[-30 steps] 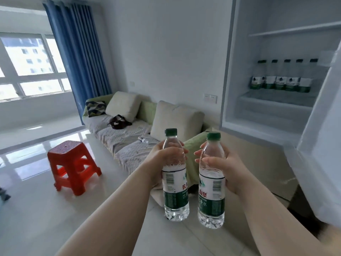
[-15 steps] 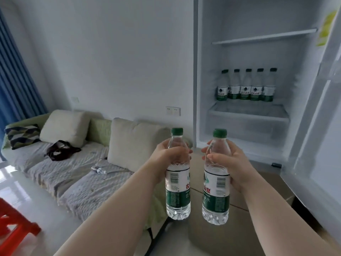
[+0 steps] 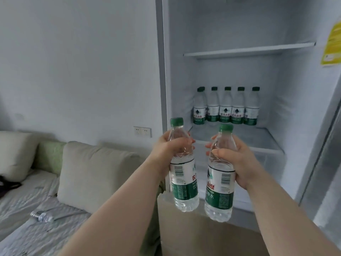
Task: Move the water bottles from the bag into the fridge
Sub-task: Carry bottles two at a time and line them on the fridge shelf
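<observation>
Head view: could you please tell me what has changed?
The view swung right to the open fridge, now nearer; the left bottle and right bottle came closer to its lower shelf. Unchanged: the left hand and right hand each grip one, upright; the shelved bottles stay put.

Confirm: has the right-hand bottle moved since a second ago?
Yes. The bottle in the right hand moved toward the fridge: its cap now overlaps the lower shelf; earlier it was left of the fridge's frame.
</observation>
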